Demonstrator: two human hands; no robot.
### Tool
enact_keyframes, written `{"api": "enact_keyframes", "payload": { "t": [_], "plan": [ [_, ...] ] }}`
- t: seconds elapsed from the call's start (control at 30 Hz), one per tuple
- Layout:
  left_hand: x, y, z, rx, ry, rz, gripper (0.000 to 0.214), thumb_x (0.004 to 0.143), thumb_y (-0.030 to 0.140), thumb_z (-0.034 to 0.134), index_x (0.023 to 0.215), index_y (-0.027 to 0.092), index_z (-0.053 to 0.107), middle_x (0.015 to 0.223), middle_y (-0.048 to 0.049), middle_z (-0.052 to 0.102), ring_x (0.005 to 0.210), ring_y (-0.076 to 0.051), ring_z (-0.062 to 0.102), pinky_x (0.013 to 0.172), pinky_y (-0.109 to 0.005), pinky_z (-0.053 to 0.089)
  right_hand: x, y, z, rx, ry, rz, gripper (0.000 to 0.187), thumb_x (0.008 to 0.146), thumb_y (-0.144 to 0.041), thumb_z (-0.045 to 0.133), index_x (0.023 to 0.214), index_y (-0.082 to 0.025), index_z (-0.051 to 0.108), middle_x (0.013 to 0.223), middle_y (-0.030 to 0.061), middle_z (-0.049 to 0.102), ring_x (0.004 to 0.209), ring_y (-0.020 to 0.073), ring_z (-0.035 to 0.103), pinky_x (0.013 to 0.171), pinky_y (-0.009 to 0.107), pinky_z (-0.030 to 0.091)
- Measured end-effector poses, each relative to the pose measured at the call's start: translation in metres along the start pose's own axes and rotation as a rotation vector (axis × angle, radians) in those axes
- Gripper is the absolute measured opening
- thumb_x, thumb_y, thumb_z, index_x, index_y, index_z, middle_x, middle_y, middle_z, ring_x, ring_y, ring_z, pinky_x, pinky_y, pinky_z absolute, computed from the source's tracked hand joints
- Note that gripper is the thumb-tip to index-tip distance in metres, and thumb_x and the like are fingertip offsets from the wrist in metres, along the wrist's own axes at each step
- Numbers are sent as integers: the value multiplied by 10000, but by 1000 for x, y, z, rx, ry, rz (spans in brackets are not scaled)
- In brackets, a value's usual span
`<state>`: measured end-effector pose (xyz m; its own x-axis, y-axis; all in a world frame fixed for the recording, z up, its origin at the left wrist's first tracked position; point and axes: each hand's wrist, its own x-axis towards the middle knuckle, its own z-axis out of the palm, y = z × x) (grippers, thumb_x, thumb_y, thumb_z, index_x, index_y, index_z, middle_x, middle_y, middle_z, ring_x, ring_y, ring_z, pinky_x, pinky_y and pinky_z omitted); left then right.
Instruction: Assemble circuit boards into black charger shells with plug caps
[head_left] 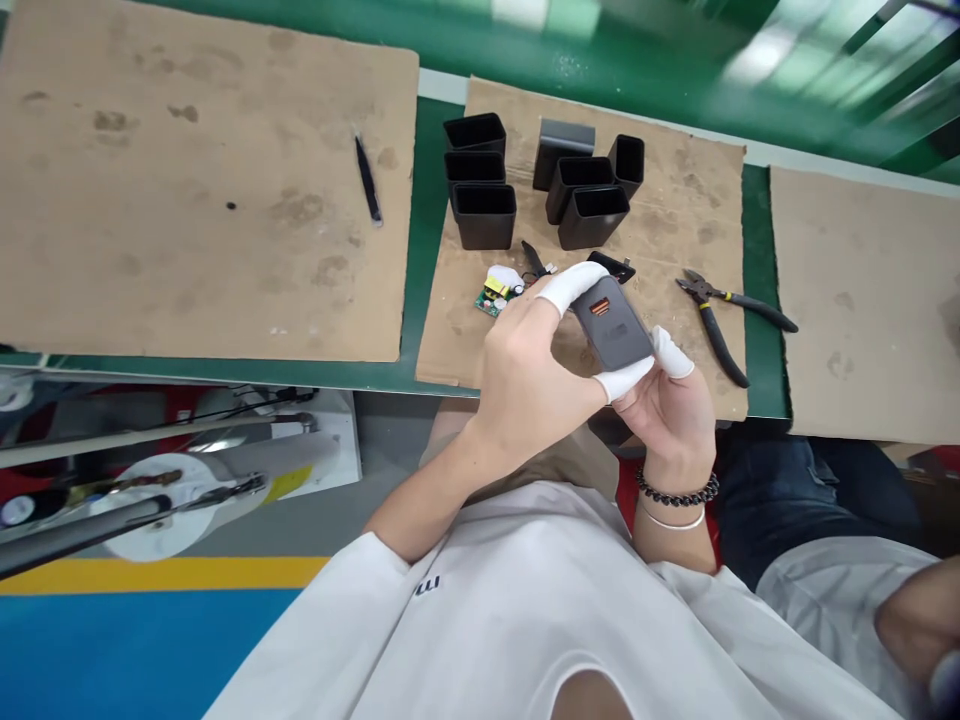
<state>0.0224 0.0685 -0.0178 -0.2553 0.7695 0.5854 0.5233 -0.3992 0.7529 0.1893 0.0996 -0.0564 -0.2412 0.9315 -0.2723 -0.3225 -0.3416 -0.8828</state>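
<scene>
My left hand (536, 350), with white finger cots on thumb and forefinger, is closed on a dark grey plastic casing (613, 325) and holds it tilted above the front of the cardboard. An orange-and-black patch shows on the casing's face. At its lower right corner, my right hand (673, 395), also in white cots, grips the edge; some of its fingers are hidden. Just left of my left hand lies a green circuit board (495, 292) with a yellow component. Behind the casing are a small black part (611, 266) and a black-handled tool (534, 258), partly covered.
Several black open-topped casings (486, 218) stand at the back of the cardboard mat (690, 200). One grey casing (564, 150) shows a closed side. Diagonal cutters (721, 315) lie open at right. Black tweezers (367, 180) rest on the left cardboard. Another person (840, 590) sits at right.
</scene>
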Motion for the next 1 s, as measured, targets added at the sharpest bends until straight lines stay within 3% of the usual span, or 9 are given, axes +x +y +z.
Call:
{"api": "enact_keyframes", "payload": {
  "t": [0.1, 0.27, 0.33, 0.4, 0.53, 0.77, 1.0],
  "plan": [
    [8, -2, -3, 27, -70, -44, 512, 689, 253, 902, 1133, 205, 651, 1125, -97, 788, 1071, -276, 745, 968, -488, 639, -1, -3, -2, 100, -13, 124, 254, 824, -506, 817, 940, -286, 768, 971, -14, 826, 1022, 228, 797, 858, 396, 699],
    [12, -2, -7, 76, -140, -50, 501, 703, 247, 887, 1115, 294, 608, 1168, -60, 784, 1079, -287, 733, 988, -527, 600, -3, -7, 7, 106, -12, 126, 314, 802, -570, 814, 848, -265, 756, 966, 19, 825, 1161, 290, 759, 975, 493, 667],
    [6, -3, -6, 96, -127, 19, 500, 723, 208, 855, 1153, 260, 605, 1174, -60, 783, 1083, -273, 731, 1009, -496, 586, -8, -7, 15, 77, 47, 14, 291, 799, -541, 824, 901, -271, 782, 1011, 12, 830, 1175, 287, 755, 1029, 493, 644],
    [-5, -7, -2, 120, -92, 88, 498, 757, 209, 824, 1202, 224, 601, 1182, -65, 780, 1109, -265, 721, 1043, -469, 567, -15, -8, 22, -27, 142, -208, 263, 786, -436, 860, 997, -289, 804, 1089, 0, 829, 1181, 276, 756, 1075, 481, 621],
    [-30, -23, 7, 120, -106, 53, 581, 814, 257, 795, 1343, 224, 556, 1275, -81, 752, 1206, -272, 691, 1098, -443, 536, -31, -8, 31, -453, 218, -594, 339, 801, -239, 865, 1129, -306, 809, 1244, 17, 800, 1202, 276, 752, 1091, 474, 617],
    [-55, -36, 18, 184, -111, -46, 601, 797, 317, 816, 1344, 212, 591, 1251, -91, 764, 1181, -286, 692, 1083, -445, 543, -38, -1, 35, -980, 200, -755, 350, 941, -161, 700, 1264, -275, 769, 1307, 50, 776, 1219, 261, 752, 1068, 398, 640],
    [-60, -38, 17, 224, -147, -31, 595, 786, 297, 791, 1338, 211, 585, 1198, -85, 790, 1096, -278, 714, 1044, -450, 555, -38, 3, 34, -1029, 181, -799, 323, 954, -128, 664, 1230, -245, 783, 1319, 70, 767, 1178, 248, 771, 1029, 342, 655]
  ]
}}
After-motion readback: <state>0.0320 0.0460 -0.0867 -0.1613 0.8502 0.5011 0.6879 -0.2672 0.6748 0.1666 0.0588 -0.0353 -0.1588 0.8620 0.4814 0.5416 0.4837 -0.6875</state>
